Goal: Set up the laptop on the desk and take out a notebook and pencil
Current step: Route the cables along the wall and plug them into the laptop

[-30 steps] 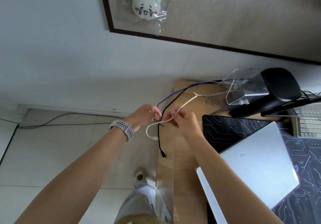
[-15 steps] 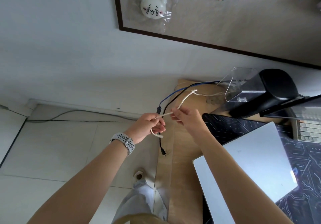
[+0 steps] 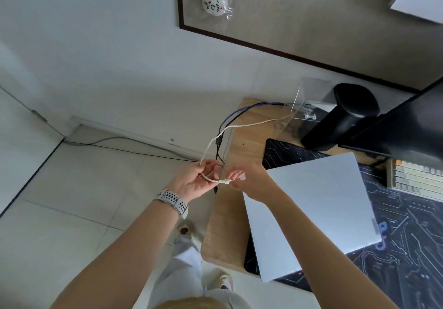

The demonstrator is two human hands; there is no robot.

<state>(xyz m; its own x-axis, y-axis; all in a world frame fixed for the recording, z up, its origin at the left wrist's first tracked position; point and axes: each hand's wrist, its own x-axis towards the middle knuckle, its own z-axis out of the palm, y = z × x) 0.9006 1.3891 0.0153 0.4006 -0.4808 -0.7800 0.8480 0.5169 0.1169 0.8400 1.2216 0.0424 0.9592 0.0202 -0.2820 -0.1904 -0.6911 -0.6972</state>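
Note:
A closed silver laptop (image 3: 318,212) lies flat on a dark circuit-print desk mat (image 3: 412,256) on the wooden desk (image 3: 237,203). A white braided cable (image 3: 242,126) runs from the back of the desk down over its left edge. My left hand (image 3: 199,180), with a watch on the wrist, holds the loop of that cable beside the desk edge. My right hand (image 3: 244,179) pinches the cable's plug end just left of the laptop's corner. No notebook or pencil is in view.
Black and blue cables (image 3: 230,119) hang over the desk's left edge next to the white one. A black speaker (image 3: 345,114), a clear acrylic stand (image 3: 309,109), a monitor (image 3: 405,121) and a keyboard (image 3: 417,176) stand behind the laptop. Tiled floor lies to the left.
Both hands have slid along the white cable toward its end; the right hand now pinches the plug. The view has swung so more of the laptop shows.

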